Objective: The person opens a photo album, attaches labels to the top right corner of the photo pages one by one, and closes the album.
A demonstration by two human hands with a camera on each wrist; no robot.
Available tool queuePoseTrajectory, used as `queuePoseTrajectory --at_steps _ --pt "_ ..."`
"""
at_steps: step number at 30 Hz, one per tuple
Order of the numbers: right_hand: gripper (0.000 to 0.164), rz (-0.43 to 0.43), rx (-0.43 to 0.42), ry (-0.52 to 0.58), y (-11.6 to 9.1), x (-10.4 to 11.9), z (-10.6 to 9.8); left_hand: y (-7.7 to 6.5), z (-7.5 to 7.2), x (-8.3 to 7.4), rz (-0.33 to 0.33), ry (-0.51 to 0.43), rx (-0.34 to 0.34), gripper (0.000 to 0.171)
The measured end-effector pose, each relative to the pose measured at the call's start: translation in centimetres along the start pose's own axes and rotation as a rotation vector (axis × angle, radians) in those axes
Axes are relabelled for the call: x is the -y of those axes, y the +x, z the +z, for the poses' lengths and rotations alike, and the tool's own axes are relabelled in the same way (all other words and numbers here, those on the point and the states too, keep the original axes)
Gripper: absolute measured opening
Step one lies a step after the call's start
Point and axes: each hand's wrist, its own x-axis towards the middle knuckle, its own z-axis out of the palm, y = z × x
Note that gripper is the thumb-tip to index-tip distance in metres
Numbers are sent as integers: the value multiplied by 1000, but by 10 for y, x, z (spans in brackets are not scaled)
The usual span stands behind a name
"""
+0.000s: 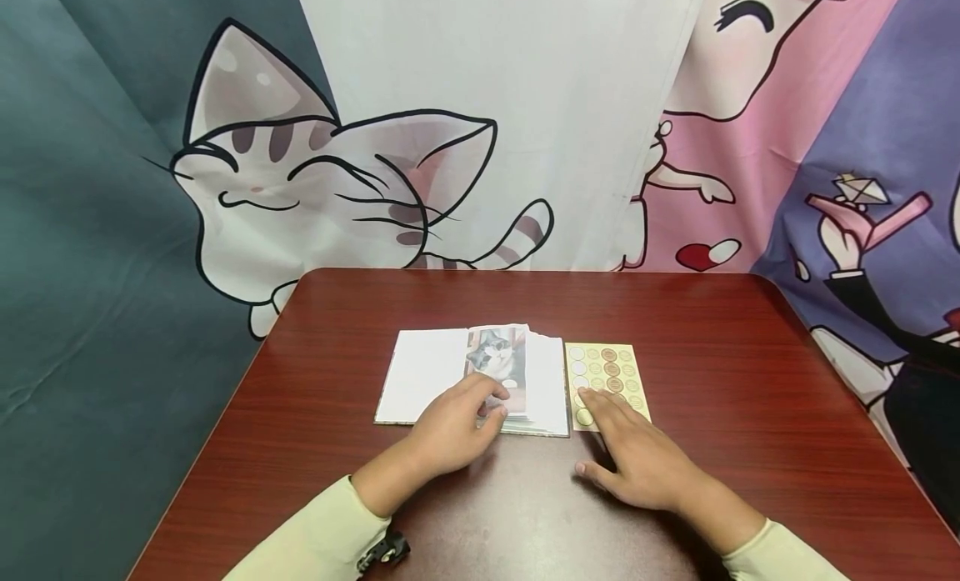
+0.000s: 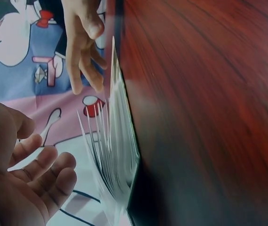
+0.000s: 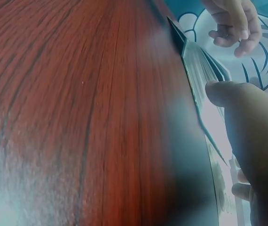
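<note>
An open book [image 1: 427, 373] lies on the table, its white pages fanning up in the left wrist view. One of its pages bears a cat picture [image 1: 495, 353]. Over the book's lower part is my left hand [image 1: 456, 424], its fingers loosely bent and holding nothing; in the left wrist view it stands apart from the pages. To the right of the book lies a yellow sheet of round stickers [image 1: 624, 366], with pale blank circles in its left column. My right hand [image 1: 647, 458] stretches its fingers over the sheet's lower part, hiding some stickers; whether they touch it I cannot tell.
The reddish-brown table [image 1: 337, 310] has a glossy wood-grain top. Behind it hangs a cloth backdrop [image 1: 585, 106] with cartoon drawings, including a smiling cat. A dark strap [image 1: 386, 550] sits at my left sleeve.
</note>
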Motion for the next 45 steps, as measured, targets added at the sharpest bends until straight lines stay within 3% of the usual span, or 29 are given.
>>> queuePoseTrajectory --at_steps 15,25,34,45 --pt "99 -18 -26 -16 -3 -8 0 8 16 -19 38 -100 163 18" --pt "96 14 3 -2 -4 -12 -1 9 31 -27 51 -96 191 19" --pt "97 37 -13 5 -6 -18 -3 12 43 -33 56 -185 232 21" --pt "96 65 8 15 -7 -22 -6 17 54 -42 42 -202 253 24"
